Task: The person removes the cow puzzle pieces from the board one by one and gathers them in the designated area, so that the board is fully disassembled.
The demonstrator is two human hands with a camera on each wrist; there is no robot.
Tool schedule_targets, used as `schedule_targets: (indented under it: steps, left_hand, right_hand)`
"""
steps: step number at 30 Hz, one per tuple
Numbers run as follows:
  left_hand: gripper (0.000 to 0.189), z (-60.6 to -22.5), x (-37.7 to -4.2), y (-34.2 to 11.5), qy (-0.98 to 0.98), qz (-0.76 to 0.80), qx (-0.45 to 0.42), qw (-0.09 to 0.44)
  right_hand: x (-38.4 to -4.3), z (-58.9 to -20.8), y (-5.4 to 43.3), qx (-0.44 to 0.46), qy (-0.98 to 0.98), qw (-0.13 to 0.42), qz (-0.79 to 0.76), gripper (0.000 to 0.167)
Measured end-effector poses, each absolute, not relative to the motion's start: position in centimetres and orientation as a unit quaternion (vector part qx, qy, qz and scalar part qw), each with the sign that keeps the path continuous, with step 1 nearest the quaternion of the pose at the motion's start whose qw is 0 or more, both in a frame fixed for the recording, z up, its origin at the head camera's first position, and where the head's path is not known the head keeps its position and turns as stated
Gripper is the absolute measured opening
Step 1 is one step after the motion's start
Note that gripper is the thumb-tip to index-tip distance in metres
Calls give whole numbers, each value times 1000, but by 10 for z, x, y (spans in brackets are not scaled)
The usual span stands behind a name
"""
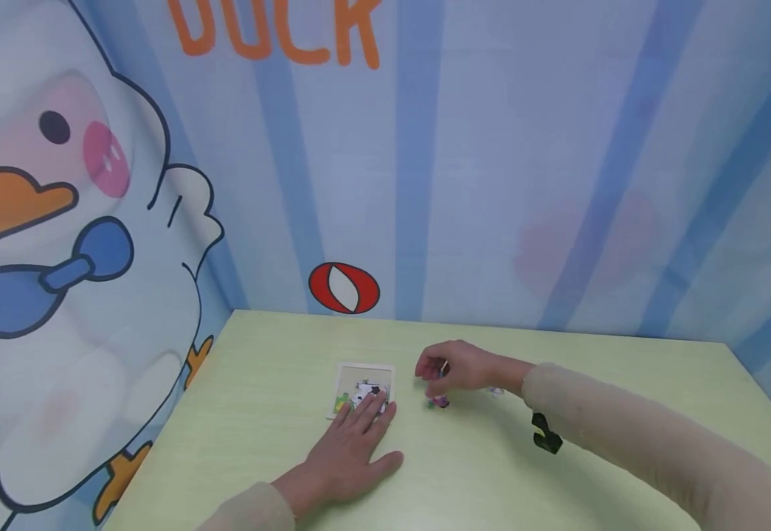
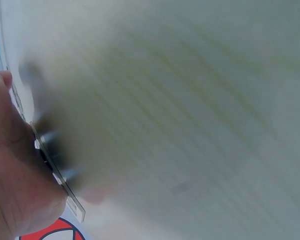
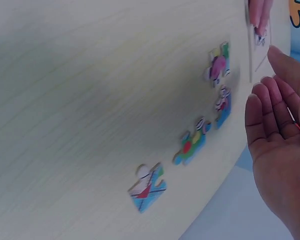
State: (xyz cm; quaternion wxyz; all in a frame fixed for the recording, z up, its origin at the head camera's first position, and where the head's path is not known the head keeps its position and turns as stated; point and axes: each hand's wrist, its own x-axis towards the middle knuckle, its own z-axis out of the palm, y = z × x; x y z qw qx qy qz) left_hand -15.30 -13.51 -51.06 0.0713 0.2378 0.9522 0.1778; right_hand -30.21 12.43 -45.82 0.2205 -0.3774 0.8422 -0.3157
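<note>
A small white-framed puzzle board [image 1: 367, 365] lies on the table, with a few printed pieces in its lower part. My left hand [image 1: 352, 450] rests over its near edge, fingers stretched across the printed part. My right hand [image 1: 465, 366] hovers to the right of the board, fingers loosely bent and nothing visible in them. Below it lie loose puzzle pieces. The right wrist view shows them in a row: a pink and green piece [image 3: 219, 62], a pink and blue piece [image 3: 223, 106], a green and red piece [image 3: 191, 142] and a blue and white piece [image 3: 147, 186].
The pale yellow table [image 1: 279, 346] ends at a blue striped backdrop [image 1: 478, 184] with a duck print [image 1: 126, 317] on the left. A black object [image 1: 546, 434] hangs by the right sleeve. The left wrist view is mostly blurred tabletop.
</note>
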Motion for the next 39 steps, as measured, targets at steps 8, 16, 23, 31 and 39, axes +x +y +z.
schedule_targets:
  steps: [8,16,23,31,39]
  left_hand:
    - [77,-503,-152,-133,954,171,233,86]
    - [77,-510,-154,-134,954,168,236,79]
    - [77,-501,-152,-134,954,162,236,90]
    - [76,-502,-154,-133,958,142,236,82]
    - [77,-506,-152,-128,954,146,248,83]
  right_hand:
    - [-306,-453,110,-394,837,218,-310,29]
    - [-309,-453,93,-400,845,207,-289,27]
    - [-314,-454,75,-409,843,207,-281,27]
    - [-322,-455,61,-414,846,201,-268,27]
    - [-323,-456,50,-409,849,201,-269,26]
